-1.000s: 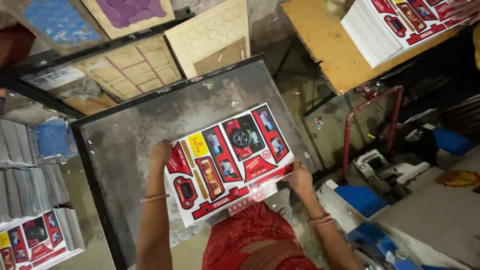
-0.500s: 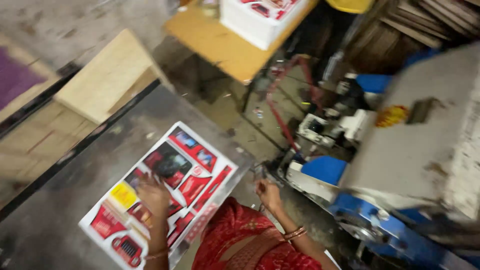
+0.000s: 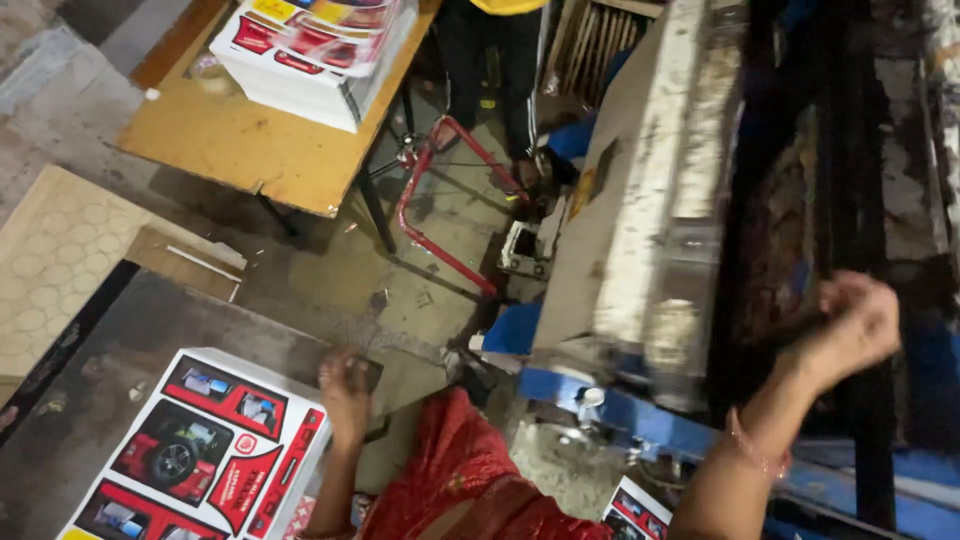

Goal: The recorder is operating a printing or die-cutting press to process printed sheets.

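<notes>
Left hand (image 3: 345, 385), lower centre-left of frame: fingers bent down, fingertips resting at the right edge of the stack of white die-cut card sheets printed with red and black toy-car panels (image 3: 195, 455). Not gripping, just touching the edge. The stack sits on the dark grey metal table (image 3: 120, 340) at lower left, its right edge near the table's edge.

Right hand (image 3: 850, 325), right of frame: raised, fingers curled in toward the dark, ink-stained plate of the big cream and blue press machine (image 3: 640, 250). Cannot tell if it pinches a sheet or is closed on nothing; blur and dark background hide the fingertips.

Judgement on doing this step well:
- Keep the left hand flat on the stack edge so the top sheet stays squared to the rest.
- At the plate, take a sheet by its margin, not the printed panels.
- Keep wrist and bangle off the plate's lower edge near the blue frame.
- Move 1 sheet at a time, so it lands on the pile corner to corner.

Around: second stack of the same printed sheets (image 3: 315, 50) on the orange-brown wooden table (image 3: 260, 140) at upper left, red tubular metal frame (image 3: 440, 215) on the floor at centre, cream patterned board (image 3: 60, 260) at far left. Another printed sheet (image 3: 640, 510) peeks in at the bottom edge, under the right forearm.
</notes>
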